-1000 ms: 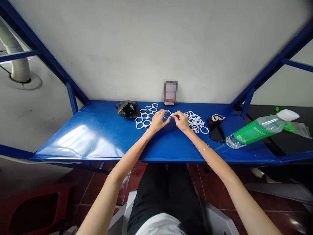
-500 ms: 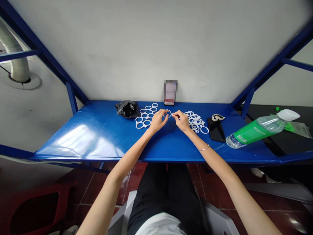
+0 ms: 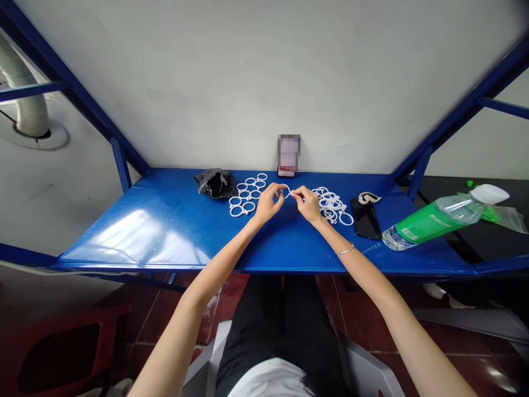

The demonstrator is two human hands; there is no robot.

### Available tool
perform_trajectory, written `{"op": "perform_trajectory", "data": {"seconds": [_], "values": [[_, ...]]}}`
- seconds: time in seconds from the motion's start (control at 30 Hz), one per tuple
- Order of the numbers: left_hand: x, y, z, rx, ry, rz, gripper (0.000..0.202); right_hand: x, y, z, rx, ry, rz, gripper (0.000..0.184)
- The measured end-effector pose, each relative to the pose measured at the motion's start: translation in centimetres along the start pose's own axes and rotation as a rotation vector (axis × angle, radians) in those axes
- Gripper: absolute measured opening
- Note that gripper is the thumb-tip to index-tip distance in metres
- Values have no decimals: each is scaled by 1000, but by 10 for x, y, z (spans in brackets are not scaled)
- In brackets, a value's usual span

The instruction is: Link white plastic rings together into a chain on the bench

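Between my two hands is a white curtain ring (image 3: 288, 189), held a little above the blue table (image 3: 165, 220). My left hand (image 3: 269, 202) is closed on the ring's left side, its fingers partly covering the loop. The fingertips of my right hand (image 3: 306, 203) pinch the small eyelet end on the ring's right side. Left of my left hand, several white rings (image 3: 248, 207) lie spread out flat in rows. To the right of my right hand is a loose, overlapping pile of similar rings (image 3: 331, 204).
A crumpled black plastic bag (image 3: 215, 184) lies open at the back left. One phone (image 3: 288, 156) leans on the wall; a black phone (image 3: 366, 219) lies at right with a coiled whitish strap (image 3: 369, 198) on it. Beside it stands a green-labelled water bottle (image 3: 438, 221).
Almost nothing differs; both hands stay on the same ring in about the same place. The view has shifted very slightly.
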State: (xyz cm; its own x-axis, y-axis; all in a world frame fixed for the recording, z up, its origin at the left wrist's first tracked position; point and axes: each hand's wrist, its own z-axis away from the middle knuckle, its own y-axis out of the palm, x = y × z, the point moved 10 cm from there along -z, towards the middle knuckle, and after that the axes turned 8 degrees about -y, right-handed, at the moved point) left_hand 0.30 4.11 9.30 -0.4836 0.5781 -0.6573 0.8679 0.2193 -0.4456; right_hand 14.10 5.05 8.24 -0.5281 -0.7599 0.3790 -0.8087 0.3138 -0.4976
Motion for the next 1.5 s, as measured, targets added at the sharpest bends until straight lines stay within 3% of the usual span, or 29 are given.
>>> {"op": "perform_trajectory", "data": {"seconds": [0.4,0.8,1.1,1.5], "values": [[6,2,-1,11,-51,46,23,1,0,0,-8,-9,15,34],[8,3,0,2,-56,54,23,1,1,1,16,-10,13,30],[5,0,1,-18,-27,88,22,6,-2,0,-16,-45,55,37],[7,1,1,-14,-46,82,23,7,-2,1,-9,-53,75,29]]}}
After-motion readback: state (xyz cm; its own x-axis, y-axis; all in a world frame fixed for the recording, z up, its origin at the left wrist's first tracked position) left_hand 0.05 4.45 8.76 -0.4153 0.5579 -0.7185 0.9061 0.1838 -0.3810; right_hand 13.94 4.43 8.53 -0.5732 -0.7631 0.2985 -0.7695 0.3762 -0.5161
